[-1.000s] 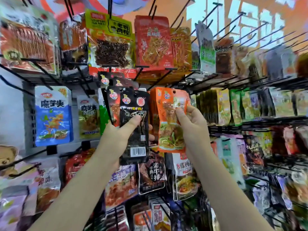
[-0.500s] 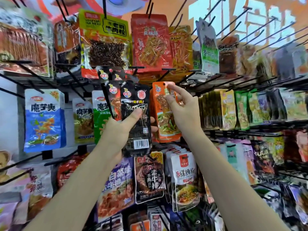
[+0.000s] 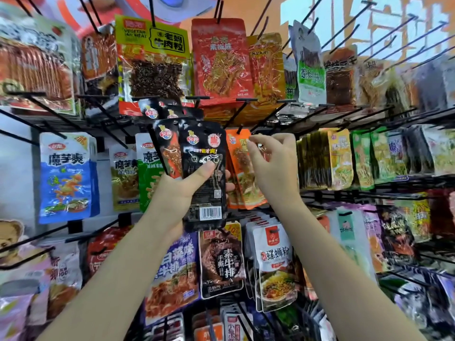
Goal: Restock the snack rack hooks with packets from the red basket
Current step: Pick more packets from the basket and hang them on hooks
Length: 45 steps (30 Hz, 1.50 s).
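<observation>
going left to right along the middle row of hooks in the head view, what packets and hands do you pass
blue packet → yellow-green packet → black packets in the grip of the left hand → orange packets on their hook → right hand → yellow packet → green packets

Two bare forearms come up into view from the bottom edge, no sleeve on either one, uncovered right down to where the picture cuts them off. The left hand (image 3: pixel 183 193) wears no glove, no watch, no band at the wrist. Same story on the right hand (image 3: pixel 275 168): bare wrist, nothing strapped on. Fingers (image 3: pixel 258 140) are slim, nails short and plain; whether there is a ring is too blurred to tell.
</observation>
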Each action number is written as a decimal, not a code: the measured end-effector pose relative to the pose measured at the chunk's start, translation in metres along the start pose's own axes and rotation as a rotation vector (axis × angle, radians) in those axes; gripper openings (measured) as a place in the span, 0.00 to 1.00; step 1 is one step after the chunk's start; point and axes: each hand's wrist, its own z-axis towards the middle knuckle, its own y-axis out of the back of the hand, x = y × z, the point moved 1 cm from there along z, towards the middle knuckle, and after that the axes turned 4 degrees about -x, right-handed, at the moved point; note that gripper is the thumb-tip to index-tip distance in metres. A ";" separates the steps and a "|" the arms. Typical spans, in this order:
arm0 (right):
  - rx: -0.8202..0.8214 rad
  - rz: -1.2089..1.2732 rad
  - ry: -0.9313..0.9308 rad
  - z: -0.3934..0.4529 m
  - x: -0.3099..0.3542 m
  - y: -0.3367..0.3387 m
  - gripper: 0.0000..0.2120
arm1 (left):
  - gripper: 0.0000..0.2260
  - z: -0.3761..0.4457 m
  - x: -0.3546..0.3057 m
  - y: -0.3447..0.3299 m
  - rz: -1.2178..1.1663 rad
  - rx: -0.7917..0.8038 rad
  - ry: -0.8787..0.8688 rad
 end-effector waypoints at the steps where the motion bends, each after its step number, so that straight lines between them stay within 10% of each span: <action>1: 0.000 0.071 -0.001 -0.004 0.004 0.004 0.10 | 0.23 0.000 -0.001 -0.001 -0.013 0.000 -0.002; 6: 0.324 0.388 -0.119 -0.025 0.015 0.010 0.17 | 0.16 -0.001 0.003 -0.012 0.021 -0.043 -0.029; 14: -0.012 0.401 -0.121 -0.016 -0.003 0.038 0.18 | 0.25 -0.004 0.001 -0.010 0.147 -0.247 0.007; 17: -0.160 0.374 -0.068 -0.014 -0.001 0.047 0.16 | 0.48 -0.003 0.001 -0.009 0.225 -0.270 -0.094; 24: -0.080 0.417 -0.024 -0.026 0.019 0.032 0.07 | 0.05 -0.009 0.003 -0.024 0.334 -0.208 -0.227; 32: 0.205 0.629 -0.166 -0.034 0.020 0.014 0.10 | 0.14 -0.009 -0.001 -0.022 0.243 -0.143 -0.227; 45: 0.178 0.689 -0.347 -0.024 -0.004 0.017 0.04 | 0.14 -0.001 0.004 -0.038 0.185 -0.031 -0.090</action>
